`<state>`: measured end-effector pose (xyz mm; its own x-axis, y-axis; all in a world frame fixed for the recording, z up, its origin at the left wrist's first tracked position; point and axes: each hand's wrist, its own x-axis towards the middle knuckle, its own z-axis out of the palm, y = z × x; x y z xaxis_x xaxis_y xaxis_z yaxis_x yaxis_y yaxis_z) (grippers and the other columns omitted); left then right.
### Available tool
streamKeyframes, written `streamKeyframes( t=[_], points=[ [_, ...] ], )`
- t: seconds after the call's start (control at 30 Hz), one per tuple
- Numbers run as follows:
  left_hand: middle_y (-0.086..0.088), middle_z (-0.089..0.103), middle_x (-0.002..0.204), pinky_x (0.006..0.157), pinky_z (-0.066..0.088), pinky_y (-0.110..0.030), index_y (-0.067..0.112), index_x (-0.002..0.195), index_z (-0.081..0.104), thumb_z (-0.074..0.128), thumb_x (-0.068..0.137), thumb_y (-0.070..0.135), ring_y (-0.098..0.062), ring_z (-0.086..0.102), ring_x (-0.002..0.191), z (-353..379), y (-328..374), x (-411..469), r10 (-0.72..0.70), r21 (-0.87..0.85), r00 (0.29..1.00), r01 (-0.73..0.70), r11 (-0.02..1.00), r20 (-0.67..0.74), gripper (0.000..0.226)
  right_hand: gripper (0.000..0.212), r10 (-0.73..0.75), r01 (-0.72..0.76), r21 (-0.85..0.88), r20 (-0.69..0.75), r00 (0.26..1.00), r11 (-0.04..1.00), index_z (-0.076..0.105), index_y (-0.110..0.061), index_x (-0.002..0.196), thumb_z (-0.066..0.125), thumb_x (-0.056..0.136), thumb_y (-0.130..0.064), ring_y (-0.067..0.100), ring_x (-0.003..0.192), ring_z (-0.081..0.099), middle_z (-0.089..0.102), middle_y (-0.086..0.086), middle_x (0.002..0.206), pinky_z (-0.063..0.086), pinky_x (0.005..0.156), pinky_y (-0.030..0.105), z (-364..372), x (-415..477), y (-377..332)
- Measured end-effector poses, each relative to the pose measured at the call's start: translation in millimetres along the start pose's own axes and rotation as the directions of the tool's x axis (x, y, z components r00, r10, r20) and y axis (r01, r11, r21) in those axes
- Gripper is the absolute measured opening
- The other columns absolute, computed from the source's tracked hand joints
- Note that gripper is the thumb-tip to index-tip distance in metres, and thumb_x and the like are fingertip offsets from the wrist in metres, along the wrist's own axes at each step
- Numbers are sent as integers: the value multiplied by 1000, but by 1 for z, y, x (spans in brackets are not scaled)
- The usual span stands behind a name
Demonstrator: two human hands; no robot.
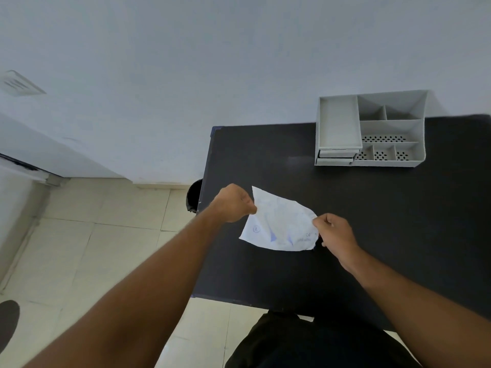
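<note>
Now, sheet (279, 224) (perhaps paper) between hands (233, 205) (335, 232)

A thin white sheet of paper (281, 224), creased and slightly crumpled, is held spread out over the near left part of a black table (385, 235). It carries faint blue print, a small circled mark near its near left corner and two blue triangles along the near edge. The left hand (233, 204) pinches its left edge and the right hand (336, 232) pinches its right edge. Its near edge curves.
</note>
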<state>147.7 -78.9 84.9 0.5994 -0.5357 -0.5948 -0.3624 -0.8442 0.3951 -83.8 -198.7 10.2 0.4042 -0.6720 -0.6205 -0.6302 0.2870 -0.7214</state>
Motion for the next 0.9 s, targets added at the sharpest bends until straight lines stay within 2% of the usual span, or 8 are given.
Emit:
streamKeyframes(
  t=[0.13,0.27,0.43,0.57,0.63,0.73,0.8,0.9],
  points=[
    [-6,73,91,79,60,-39,15,92,71,66,80,21,-23,69,82,8,-17,1,-125,142,990,134,981,-64,15,15,5,-4,-13,87,996,1000,70,-13,91,59,94,-23,15,82,66,72,4,91,51,68,31,1,-4,-2],
    [-1,58,125,89,54,-43,24,128,57,64,89,23,-26,58,112,36,-18,-7,-5,310,989,50,950,-146,39,14,77,-54,-98,248,966,994,72,-22,98,60,93,-25,12,84,68,75,-4,95,50,65,26,5,-10,2],
    [2,55,138,96,52,-40,29,136,51,66,92,41,-20,55,121,98,-3,-20,154,270,984,-174,947,94,49,15,161,-139,-107,247,955,985,71,-24,100,57,96,-19,11,79,67,76,-5,98,50,65,26,4,-11,18],
    [3,55,141,96,51,-38,31,142,45,73,82,60,-21,55,124,116,6,-20,133,116,986,-144,983,101,72,18,133,-140,-1,334,933,990,73,-17,100,57,96,-11,14,77,67,78,6,99,48,62,27,6,-7,5],
    [3,53,142,94,54,-41,33,145,41,74,78,66,-22,56,124,124,7,-20,134,174,988,-145,974,72,82,22,136,-154,27,343,930,988,73,-17,99,53,98,-9,16,78,68,78,6,100,47,62,27,7,-5,3],
    [3,55,135,88,56,-40,31,139,47,70,86,56,-21,59,117,139,9,-20,171,245,985,-163,956,-12,63,25,181,-208,56,306,935,977,73,-18,99,50,99,-7,15,77,67,77,4,101,49,62,27,3,0,17],
    [3,59,128,85,55,-38,29,131,55,63,92,47,-19,60,111,142,10,-19,178,193,982,-163,967,-62,44,23,210,-235,76,249,945,969,72,-22,101,54,97,-9,13,75,67,76,2,103,49,61,27,2,4,26],
    [6,61,120,82,53,-33,29,127,58,62,93,39,-17,62,104,142,6,-14,157,55,985,-153,987,-75,35,27,221,-225,35,89,971,974,68,-25,117,56,95,-15,13,72,67,71,-5,102,50,58,27,4,13,33]
  ],
)
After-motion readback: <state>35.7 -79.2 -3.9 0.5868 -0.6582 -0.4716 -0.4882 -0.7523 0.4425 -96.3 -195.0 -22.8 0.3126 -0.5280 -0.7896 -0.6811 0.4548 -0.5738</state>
